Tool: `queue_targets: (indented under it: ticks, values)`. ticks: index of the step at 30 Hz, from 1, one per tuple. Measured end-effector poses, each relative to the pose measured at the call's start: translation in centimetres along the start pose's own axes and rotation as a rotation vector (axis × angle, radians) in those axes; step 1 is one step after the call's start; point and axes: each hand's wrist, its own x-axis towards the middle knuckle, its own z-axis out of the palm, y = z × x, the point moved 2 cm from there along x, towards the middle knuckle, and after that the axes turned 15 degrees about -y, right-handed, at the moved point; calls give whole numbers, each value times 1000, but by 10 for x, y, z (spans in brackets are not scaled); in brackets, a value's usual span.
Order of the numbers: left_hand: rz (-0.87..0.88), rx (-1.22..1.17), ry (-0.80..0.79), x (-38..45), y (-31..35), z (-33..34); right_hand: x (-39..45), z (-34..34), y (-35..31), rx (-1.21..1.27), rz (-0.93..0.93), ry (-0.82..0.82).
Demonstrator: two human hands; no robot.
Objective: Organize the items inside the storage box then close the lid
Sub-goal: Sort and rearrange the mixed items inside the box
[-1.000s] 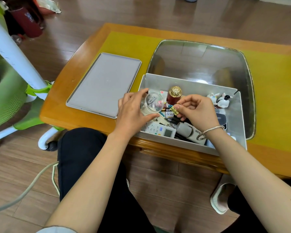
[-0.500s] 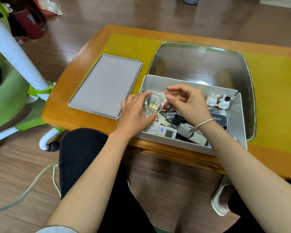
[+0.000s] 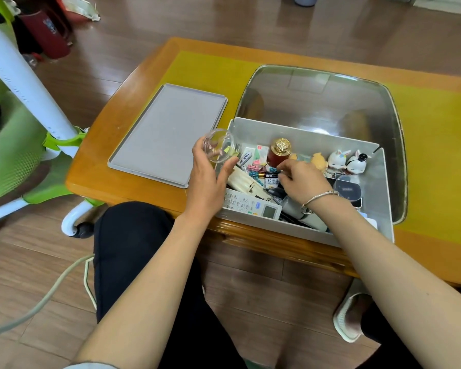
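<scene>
Clear round jar [image 3: 220,145] in left hand [image 3: 207,179], over grey box [image 3: 304,134]

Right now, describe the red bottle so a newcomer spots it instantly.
Find the grey storage box at the wooden table's near edge. The red bottle stands upright by its back wall, just beyond the right hand. Unlike the white figurines to its right, it has an ornate gold cap.

left hand [image 3: 206,179] holding clear jar [image 3: 218,145], open storage box [image 3: 378,182]
</scene>
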Motion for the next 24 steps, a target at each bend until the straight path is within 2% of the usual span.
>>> queue_targets:
  ticks: [9,13,17,21,24]
  values:
    - [-23,34,51,2,-8,2,5,23,-28,-357,-157,-232]
    - [-36,29,74,0,-8,2,0,16,-36,-150,-305,-218]
    - [-62,-10,77,0,-8,1,-3,4,-32,71,-294,-275]
    - [-78,-35,103,-1,-8,1,5,2,-34,106,-292,-157]
    - [-71,-33,125,-1,-9,0,18,7,-44,-8,-302,-126]
